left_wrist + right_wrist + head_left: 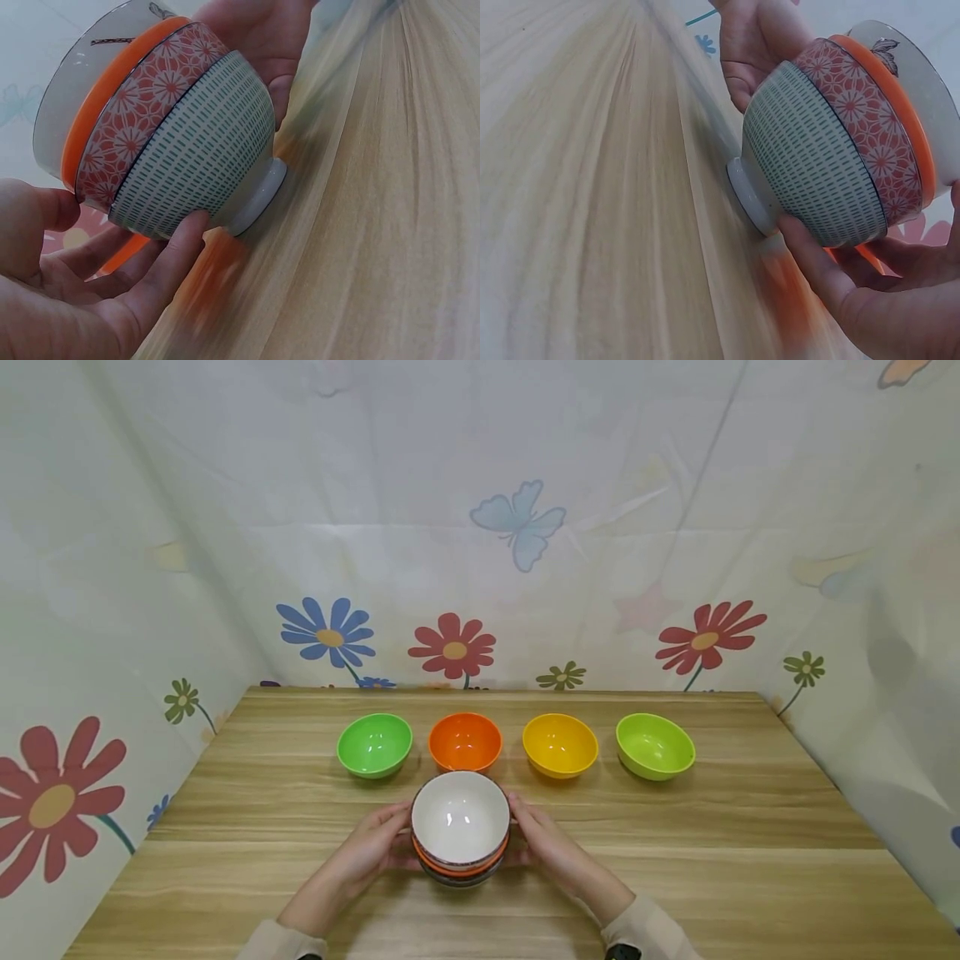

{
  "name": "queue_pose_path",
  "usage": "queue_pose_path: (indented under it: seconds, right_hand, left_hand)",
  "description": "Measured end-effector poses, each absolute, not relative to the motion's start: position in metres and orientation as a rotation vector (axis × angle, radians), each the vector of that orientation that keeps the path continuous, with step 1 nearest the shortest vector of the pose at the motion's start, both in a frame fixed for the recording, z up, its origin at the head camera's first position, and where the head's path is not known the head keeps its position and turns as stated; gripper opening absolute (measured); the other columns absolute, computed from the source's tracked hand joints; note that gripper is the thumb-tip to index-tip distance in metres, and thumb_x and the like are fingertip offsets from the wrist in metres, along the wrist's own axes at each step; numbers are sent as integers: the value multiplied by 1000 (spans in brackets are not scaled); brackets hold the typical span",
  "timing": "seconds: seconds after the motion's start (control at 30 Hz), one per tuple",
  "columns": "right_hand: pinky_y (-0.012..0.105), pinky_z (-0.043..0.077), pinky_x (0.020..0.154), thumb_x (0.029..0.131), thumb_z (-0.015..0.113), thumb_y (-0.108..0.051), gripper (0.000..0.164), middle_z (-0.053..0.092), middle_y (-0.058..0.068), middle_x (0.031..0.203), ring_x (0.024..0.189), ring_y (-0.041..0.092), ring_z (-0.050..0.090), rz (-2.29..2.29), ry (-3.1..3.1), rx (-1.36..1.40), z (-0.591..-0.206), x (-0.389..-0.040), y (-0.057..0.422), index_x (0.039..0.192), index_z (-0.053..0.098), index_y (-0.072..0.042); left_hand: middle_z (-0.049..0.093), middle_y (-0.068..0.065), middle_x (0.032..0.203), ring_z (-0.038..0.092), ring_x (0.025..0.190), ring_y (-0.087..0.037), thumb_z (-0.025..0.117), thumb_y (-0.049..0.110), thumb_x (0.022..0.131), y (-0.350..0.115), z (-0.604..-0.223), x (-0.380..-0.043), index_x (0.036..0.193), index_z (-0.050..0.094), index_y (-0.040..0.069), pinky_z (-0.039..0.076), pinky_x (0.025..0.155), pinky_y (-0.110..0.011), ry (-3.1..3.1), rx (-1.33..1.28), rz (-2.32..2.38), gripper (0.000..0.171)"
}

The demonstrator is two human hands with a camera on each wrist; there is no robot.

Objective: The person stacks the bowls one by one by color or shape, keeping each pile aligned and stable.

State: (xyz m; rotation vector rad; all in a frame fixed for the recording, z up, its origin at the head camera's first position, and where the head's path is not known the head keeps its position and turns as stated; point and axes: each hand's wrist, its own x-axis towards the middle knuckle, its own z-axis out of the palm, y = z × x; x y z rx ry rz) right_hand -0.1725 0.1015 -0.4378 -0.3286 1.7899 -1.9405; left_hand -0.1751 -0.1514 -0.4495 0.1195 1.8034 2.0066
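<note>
Both hands hold a nested stack of bowls between them, one at each side, near the front middle of the table. My left hand [375,842] grips the left side, fingers curved under the outer wall; my right hand [542,835] does likewise on the right. On top is a white bowl [460,818] with a dark rim. Beneath it show an orange bowl [103,91], a red flower-patterned bowl [142,105], and lowest a white bowl with green dashes [202,142]. Its pale foot [750,199] is close over the wooden table in the right wrist view.
Across the back of the table [750,810] stands a row: a green bowl [375,745], an orange bowl [465,743], a yellow bowl [560,745] and a lime bowl [655,746]. The stack overlaps the orange one's front edge. A flower-printed curtain [420,568] encloses the back and sides.
</note>
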Motion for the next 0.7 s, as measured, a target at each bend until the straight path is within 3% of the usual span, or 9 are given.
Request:
queue_pose_path:
  seconds: [0.3, 0.53, 0.7]
  right_hand:
    - [48, 50, 86, 101, 22, -42, 64, 30, 27, 142, 129, 41, 33, -1935, 1799, -318, -437, -171, 101, 141, 24, 8]
    - [50, 50, 85, 100, 23, -43, 66, 30, 29, 141, 127, 40, 34, -1960, 1781, -323, -439, -171, 101, 140, 24, 10]
    - [50, 50, 85, 99, 25, -47, 70, 31, 29, 140, 127, 40, 35, -1963, 1796, -308, -440, -170, 100, 139, 25, 10]
  left_hand:
    - [51, -22, 126, 60, 100, -21, 44, 30, 97, -156, -452, -175, 134, 35, -10, 54, 79, -44, 1819, 97, 2012, 55]
    - [41, -27, 136, 57, 109, -26, 42, 28, 98, -168, -449, -177, 135, 35, -9, 53, 82, -44, 1845, 132, 1999, 53]
    - [43, -26, 136, 56, 111, -28, 40, 26, 99, -176, -448, -177, 135, 38, -6, 52, 85, -44, 1874, 154, 1989, 49]
